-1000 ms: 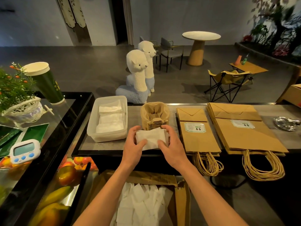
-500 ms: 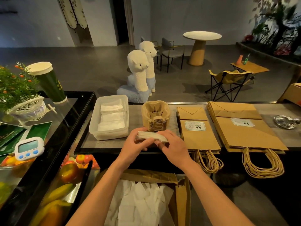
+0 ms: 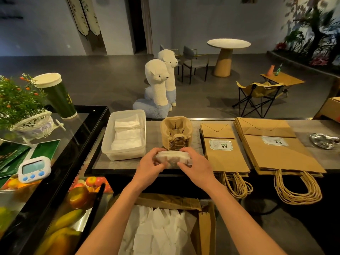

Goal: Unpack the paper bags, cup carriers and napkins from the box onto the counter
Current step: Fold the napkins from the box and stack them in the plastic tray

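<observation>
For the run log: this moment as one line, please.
left hand: grips napkin stack | right hand: grips same stack | place: counter front, before cup carriers | box: loose napkins inside

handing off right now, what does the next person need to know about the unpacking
Left hand and right hand: both grip one stack of white paper napkins at the near edge of the grey counter, in front of the brown pulp cup carriers.
Done: the carriers are stacked on the counter. The small brown paper bags and large brown paper bags lie flat to their right, handles hanging over the edge. The clear plastic tub on the left holds folded napkins.
Left: set down the held stack, probably in the tub, then empty the loose white napkins from the brown cardboard box below.
</observation>
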